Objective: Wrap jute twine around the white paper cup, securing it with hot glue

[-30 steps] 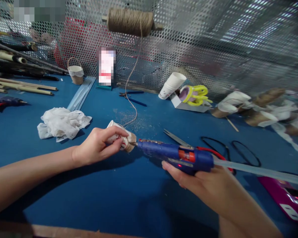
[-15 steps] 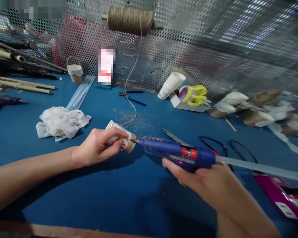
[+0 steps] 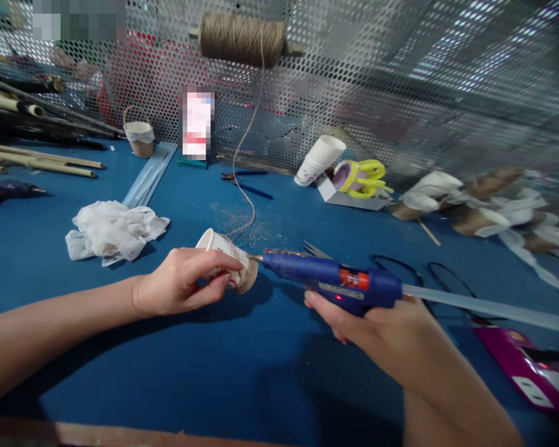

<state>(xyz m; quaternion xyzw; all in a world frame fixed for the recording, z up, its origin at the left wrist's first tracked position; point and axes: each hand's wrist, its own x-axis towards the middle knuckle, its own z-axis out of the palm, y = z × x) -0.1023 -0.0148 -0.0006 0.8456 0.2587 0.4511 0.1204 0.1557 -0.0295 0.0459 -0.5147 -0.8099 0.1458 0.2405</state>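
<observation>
My left hand (image 3: 186,279) is closed around a small paper cup (image 3: 208,239) lying tilted on its side, its open rim to the upper left. Brown twine (image 3: 248,277) is wrapped round the cup's base end, and a loose strand (image 3: 250,208) runs from there up to the spool. In my right hand (image 3: 354,329) is a blue hot glue gun (image 3: 302,269) with a red light lit and a long clear glue stick (image 3: 484,307) out of its back. Its metal nozzle meets the wrapped end of the cup, at the twine.
A twine spool (image 3: 242,40) hangs on the perforated metal screen. Around the blue table lie crumpled white fabric (image 3: 114,230), pliers (image 3: 251,186), scissors (image 3: 314,249), stacked paper cups (image 3: 319,160), a twine-covered basket cup (image 3: 140,138), glue sticks (image 3: 151,174) and a purple power strip (image 3: 524,366).
The nozzle has shifted slightly up along the cup's twine-wrapped end, and the cup has turned a little in my left hand. Both hands keep their hold.
</observation>
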